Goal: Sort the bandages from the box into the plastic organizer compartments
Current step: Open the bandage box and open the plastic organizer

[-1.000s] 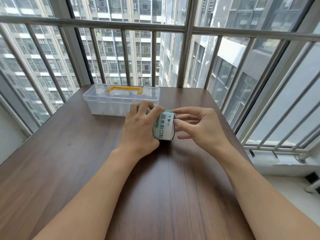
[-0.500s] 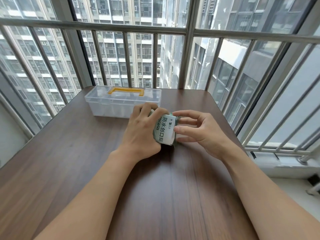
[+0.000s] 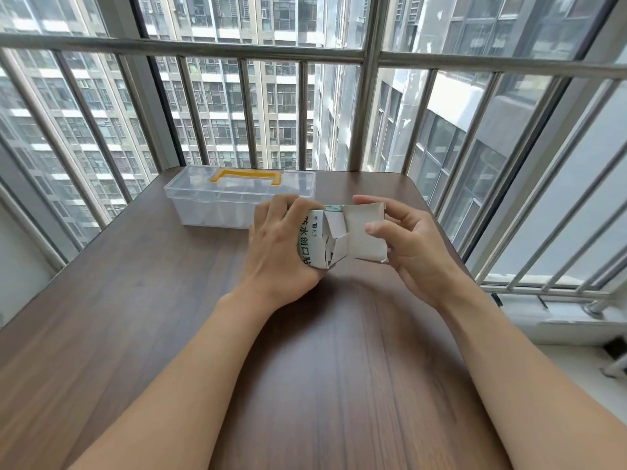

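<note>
Sideways, left hand (image 3: pixel 276 247) grips the box (image 3: pixel 314 240), right hand (image 3: pixel 403 239) pinching its rightward-opened flap (image 3: pixel 368 232).

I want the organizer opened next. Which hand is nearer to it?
Left. The left hand grips the box just in front of the organizer; the right hand holds the flap, farther right.

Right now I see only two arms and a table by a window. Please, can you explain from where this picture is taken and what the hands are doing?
The camera sits on the person's head and looks forward and down, so you see their own arms. The left hand grips a small bandage box just above the wooden table. The right hand holds the box's opened end flap. Behind the hands stands a closed clear plastic organizer with a yellow handle. No bandages are out yet.
</note>
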Demonstrator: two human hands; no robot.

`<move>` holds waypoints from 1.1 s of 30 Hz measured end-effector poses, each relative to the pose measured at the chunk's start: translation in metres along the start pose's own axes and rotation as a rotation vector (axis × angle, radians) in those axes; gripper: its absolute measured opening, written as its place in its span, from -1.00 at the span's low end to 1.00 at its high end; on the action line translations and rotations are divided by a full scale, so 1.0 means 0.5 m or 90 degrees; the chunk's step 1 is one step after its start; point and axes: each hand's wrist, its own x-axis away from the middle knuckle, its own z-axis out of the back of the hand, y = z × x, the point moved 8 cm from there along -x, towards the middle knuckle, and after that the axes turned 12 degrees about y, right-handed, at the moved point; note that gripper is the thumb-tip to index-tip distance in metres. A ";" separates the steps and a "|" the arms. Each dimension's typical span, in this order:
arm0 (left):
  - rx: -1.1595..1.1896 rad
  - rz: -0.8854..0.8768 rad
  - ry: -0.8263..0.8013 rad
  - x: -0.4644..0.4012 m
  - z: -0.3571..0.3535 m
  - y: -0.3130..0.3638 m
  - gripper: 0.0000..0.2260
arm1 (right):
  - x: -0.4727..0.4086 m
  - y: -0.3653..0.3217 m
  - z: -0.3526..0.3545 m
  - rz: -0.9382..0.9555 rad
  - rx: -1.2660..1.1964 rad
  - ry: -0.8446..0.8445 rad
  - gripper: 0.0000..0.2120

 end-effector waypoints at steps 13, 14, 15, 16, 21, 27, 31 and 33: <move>0.199 0.295 -0.090 0.043 -0.057 0.004 -0.31 | 0.008 -0.029 0.079 0.107 -0.076 0.370 -0.73; 0.181 0.300 -0.072 0.042 -0.054 0.005 -0.29 | 0.008 -0.038 0.073 0.138 -0.033 0.356 -0.77; 0.156 0.306 -0.051 0.042 -0.049 0.006 -0.27 | 0.008 -0.045 0.060 0.169 0.018 0.321 -0.83; 0.133 0.314 -0.031 0.043 -0.045 0.003 -0.26 | 0.011 -0.048 0.041 0.191 0.062 0.267 -0.88; 0.110 0.281 -0.028 0.049 -0.061 -0.021 -0.51 | 0.010 -0.015 -0.025 0.271 0.359 0.066 -0.18; 0.206 0.255 -0.067 0.048 -0.065 -0.026 -0.50 | -0.024 0.006 0.028 0.282 0.314 0.161 -0.34; 0.229 0.309 0.032 0.038 -0.013 -0.037 -0.64 | 0.013 -0.016 0.037 0.287 0.336 0.281 -0.42; 0.213 0.366 0.125 0.030 0.039 -0.069 -0.69 | 0.062 -0.072 0.007 0.400 0.353 0.322 -0.62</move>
